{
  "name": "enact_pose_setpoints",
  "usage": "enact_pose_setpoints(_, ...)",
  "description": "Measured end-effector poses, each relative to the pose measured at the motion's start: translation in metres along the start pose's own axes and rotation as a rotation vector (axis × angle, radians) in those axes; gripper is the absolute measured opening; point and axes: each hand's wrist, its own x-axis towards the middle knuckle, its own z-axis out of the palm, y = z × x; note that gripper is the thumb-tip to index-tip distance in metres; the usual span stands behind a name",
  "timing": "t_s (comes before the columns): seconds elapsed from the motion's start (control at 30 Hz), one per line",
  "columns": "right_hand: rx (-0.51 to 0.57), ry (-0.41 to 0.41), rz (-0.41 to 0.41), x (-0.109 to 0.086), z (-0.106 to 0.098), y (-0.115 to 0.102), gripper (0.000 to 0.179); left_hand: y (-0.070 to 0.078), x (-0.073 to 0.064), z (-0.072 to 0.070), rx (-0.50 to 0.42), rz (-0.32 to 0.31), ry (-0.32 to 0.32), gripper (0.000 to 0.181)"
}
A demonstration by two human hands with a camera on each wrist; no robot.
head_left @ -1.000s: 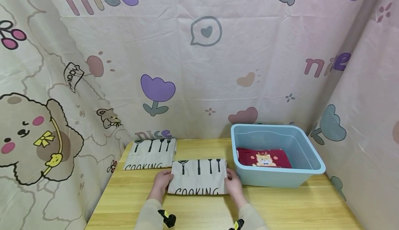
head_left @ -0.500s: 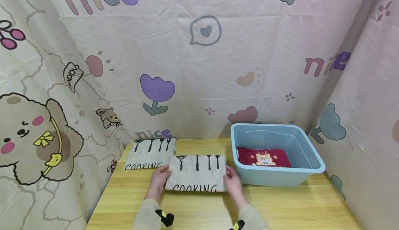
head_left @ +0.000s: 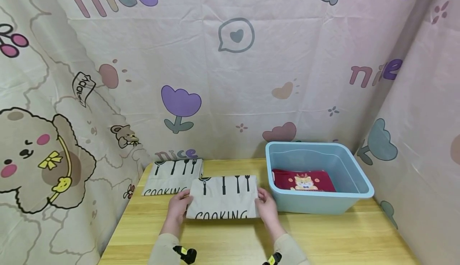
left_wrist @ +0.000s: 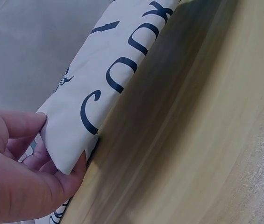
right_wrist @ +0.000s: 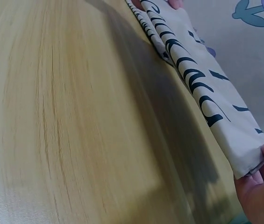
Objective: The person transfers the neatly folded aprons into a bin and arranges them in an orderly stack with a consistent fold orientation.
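Note:
A folded white cloth (head_left: pixel 230 202) printed with black utensils and the word COOKING is held level between both hands. Its shadow on the wood in the wrist views shows it raised a little off the table. My left hand (head_left: pixel 177 208) pinches its left end, thumb on top and fingers beneath, as the left wrist view shows. At the opposite end my right hand (head_left: pixel 268 208) grips the edge the same way. A second folded cloth (head_left: pixel 169 177) with the same print lies at the table's back left, partly overlapped in view by the held one.
To the right stands a light blue plastic bin (head_left: pixel 312 204) with a folded dark red cloth (head_left: pixel 282 180) bearing a cartoon cat inside. The wooden table (head_left: pixel 345 237) is bordered by printed curtains (head_left: pixel 230 77) at the back and sides.
The held cloth has come up off the table and shifted slightly left and away, both hands moving with it. The bin and the other cloth stay put.

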Motion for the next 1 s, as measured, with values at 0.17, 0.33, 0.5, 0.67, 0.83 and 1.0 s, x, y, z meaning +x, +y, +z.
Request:
enact_pose_setpoints(0.17, 0.004, 0.007, -0.014, -0.001, 0.001, -0.005, 0.043, 0.004, -0.002, -0.003, -0.003, -0.002, 0.003, 0.046)
enact_pose_setpoints(0.33, 0.015, 0.001, -0.031, -0.002, 0.001, -0.010, 0.042, 0.007, -0.003, -0.005, -0.019, 0.002, 0.005, 0.047)
enact_pose_setpoints(0.5, 0.039, -0.016, -0.061, -0.004, 0.000, -0.015, 0.042, 0.011, -0.004, -0.008, -0.035, 0.004, 0.005, 0.046)
enact_pose_setpoints(0.67, 0.057, -0.019, -0.089, -0.004, -0.001, -0.019, 0.040, 0.016, -0.006, -0.013, -0.041, 0.021, 0.000, 0.045)
enact_pose_setpoints(0.83, 0.079, -0.019, -0.150, -0.007, -0.001, -0.028, 0.040, 0.022, -0.009, -0.016, -0.046, 0.044, 0.008, 0.045)
enact_pose_setpoints(1.0, 0.090, -0.027, -0.169, -0.008, 0.000, -0.035, 0.040, 0.029, -0.010, -0.021, -0.058, 0.043, 0.009, 0.046)
